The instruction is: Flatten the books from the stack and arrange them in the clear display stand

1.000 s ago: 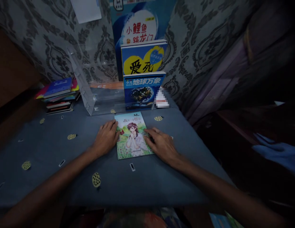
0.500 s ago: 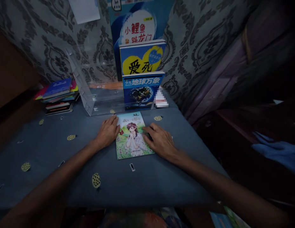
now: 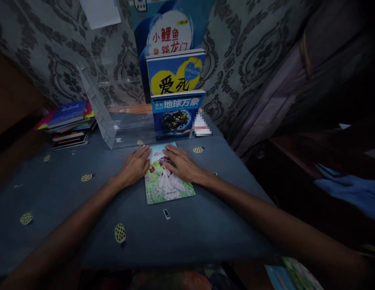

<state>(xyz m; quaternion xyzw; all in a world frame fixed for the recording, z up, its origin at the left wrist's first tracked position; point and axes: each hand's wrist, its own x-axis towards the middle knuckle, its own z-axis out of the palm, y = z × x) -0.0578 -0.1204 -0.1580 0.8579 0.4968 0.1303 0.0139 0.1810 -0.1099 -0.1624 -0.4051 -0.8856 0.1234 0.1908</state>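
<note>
A thin book (image 3: pixel 166 187) with a drawn figure in a green meadow on its cover lies flat on the table. My left hand (image 3: pixel 135 165) rests at the book's left edge, palm down, fingers stretched out and touching the edge. Across the upper right of the cover lies my right hand (image 3: pixel 183 163), its fingers spread and hiding part of the title and the drawn head. Behind the book, a clear acrylic stand (image 3: pixel 98 108) holds upright books in tiers: a blue earth book (image 3: pixel 175 117) in front, a blue and yellow book (image 3: pixel 154 74) behind it, and a larger blue book (image 3: pixel 139 40) at the back.
A stack of books (image 3: pixel 69 114) sits on the table's (image 3: pixel 69 209) left rear. Patterned wallpaper (image 3: pixel 235 48) and a curtain (image 3: pixel 272 92) close off the back. Blue cloth (image 3: pixel 350 189) lies at the right. More books (image 3: pixel 293 276) show below the table edge.
My right hand has moved left and up, from the book's right edge onto its cover. My left hand stays at the left edge. The whole view has shifted slightly.
</note>
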